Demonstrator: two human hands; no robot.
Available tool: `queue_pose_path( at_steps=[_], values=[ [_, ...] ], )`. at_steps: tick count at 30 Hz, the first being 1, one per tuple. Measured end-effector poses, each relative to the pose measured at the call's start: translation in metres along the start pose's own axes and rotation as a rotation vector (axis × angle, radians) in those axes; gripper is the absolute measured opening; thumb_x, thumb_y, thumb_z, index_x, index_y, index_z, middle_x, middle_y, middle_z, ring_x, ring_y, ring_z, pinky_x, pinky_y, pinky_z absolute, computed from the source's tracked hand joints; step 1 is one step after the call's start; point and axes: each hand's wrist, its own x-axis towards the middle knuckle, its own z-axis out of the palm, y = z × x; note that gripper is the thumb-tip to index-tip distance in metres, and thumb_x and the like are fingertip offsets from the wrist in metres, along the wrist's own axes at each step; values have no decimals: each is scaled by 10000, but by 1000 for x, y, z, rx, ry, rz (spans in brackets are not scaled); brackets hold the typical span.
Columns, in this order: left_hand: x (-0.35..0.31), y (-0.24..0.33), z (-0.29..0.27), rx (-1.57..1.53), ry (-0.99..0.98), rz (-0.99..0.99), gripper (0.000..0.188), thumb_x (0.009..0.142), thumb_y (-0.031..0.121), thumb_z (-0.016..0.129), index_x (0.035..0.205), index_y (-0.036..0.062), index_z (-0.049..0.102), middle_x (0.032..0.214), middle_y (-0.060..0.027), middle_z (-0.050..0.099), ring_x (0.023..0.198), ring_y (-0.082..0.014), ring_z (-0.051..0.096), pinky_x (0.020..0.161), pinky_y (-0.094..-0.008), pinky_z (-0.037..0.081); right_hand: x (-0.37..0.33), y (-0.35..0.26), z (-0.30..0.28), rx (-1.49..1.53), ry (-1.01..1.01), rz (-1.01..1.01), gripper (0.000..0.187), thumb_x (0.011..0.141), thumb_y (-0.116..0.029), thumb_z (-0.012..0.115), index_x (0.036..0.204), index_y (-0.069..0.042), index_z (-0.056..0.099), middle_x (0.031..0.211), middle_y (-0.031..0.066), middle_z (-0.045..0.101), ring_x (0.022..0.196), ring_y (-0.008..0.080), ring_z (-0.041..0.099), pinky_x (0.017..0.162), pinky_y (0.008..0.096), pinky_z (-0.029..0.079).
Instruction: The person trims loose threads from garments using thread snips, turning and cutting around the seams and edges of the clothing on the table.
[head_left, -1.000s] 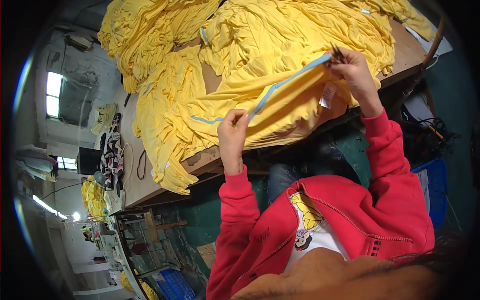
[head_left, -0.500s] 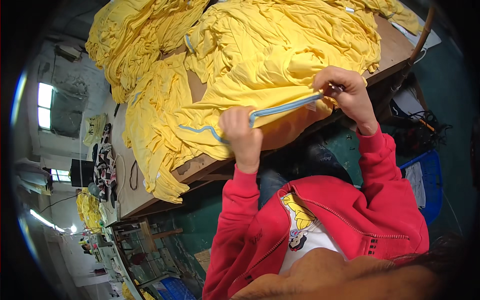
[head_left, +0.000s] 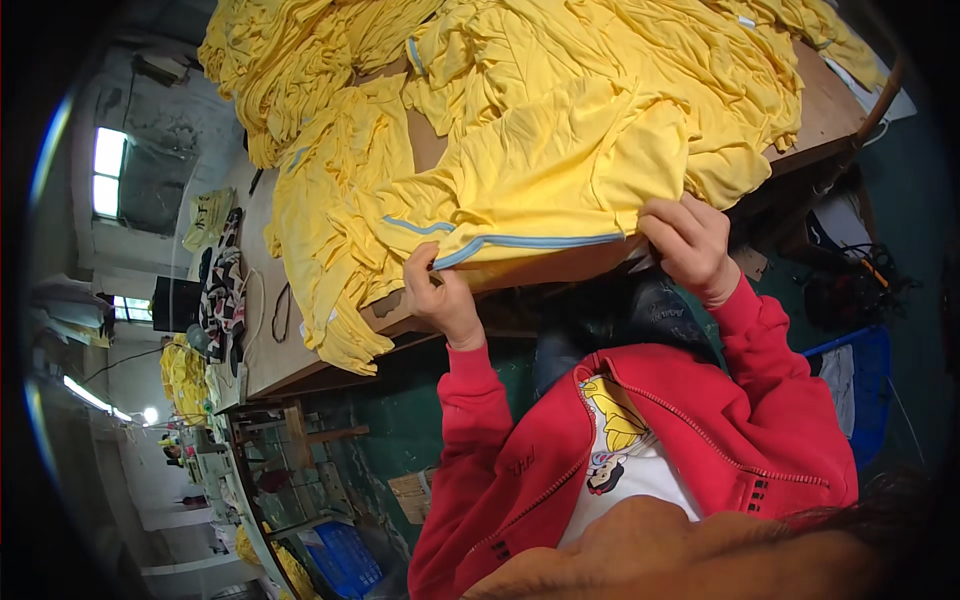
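Observation:
A yellow garment with a narrow blue trim lies over the near table edge, its trimmed border drawn out between my two hands. My left hand is closed on the left end of that border, thumb and fingers pinched at the trim. At the other end, my right hand grips the cloth with bent fingers just past the end of the trim. Whether the right palm also holds a small tool is hidden. Another stretch of blue trim curves across the cloth beyond my left hand.
Heaps of yellow garments cover much of the wooden table. Patterned dark cloth lies at the table's left end. A blue basket stands on the floor at right, another blue crate at lower left.
Both hands have moved lower in the view, toward me, and my left hand has gone outward to the left. The trimmed border is now stretched straighter. A dark object seen at my right hand no longer shows.

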Motion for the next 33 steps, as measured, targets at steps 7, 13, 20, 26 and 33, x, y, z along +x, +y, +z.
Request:
queue_pose_path(
  at_steps=[7,13,20,26,33],
  values=[
    [-8,-10,-7,-353,284,19,279,851,-57,656,1026,14,450,1003,-171,610,865,-240,613,793,-322,510,-19,-9,4,-61,-50,-110,259,651,-74,628,902,-9,621,900,116,642,678,236,613,529,317,491],
    [-11,-16,-7,-72,147,-44,186,792,-63,668,953,11,612,854,-117,648,794,-253,620,738,-328,505,-22,9,-5,55,124,275,319,650,131,583,937,-6,598,827,119,615,664,238,607,578,302,491],
    [18,-29,-39,-332,-431,-412,225,771,-23,735,986,2,674,848,-46,663,765,-141,610,719,-264,476,40,83,-37,294,315,796,124,818,67,594,912,-13,608,730,-13,526,693,66,486,648,214,426],
    [37,-11,-23,-832,-685,-666,171,893,31,668,1053,-26,653,901,-12,647,814,-75,572,746,-215,453,53,208,-17,-88,-264,724,155,822,-67,594,951,2,646,849,164,685,795,285,668,711,365,494],
    [20,4,-15,-197,-580,-65,159,746,-46,615,878,41,622,826,-112,619,832,-306,595,794,-387,441,54,77,5,193,13,495,313,777,133,551,1003,-44,673,900,109,695,746,217,678,618,293,513]
  ],
)
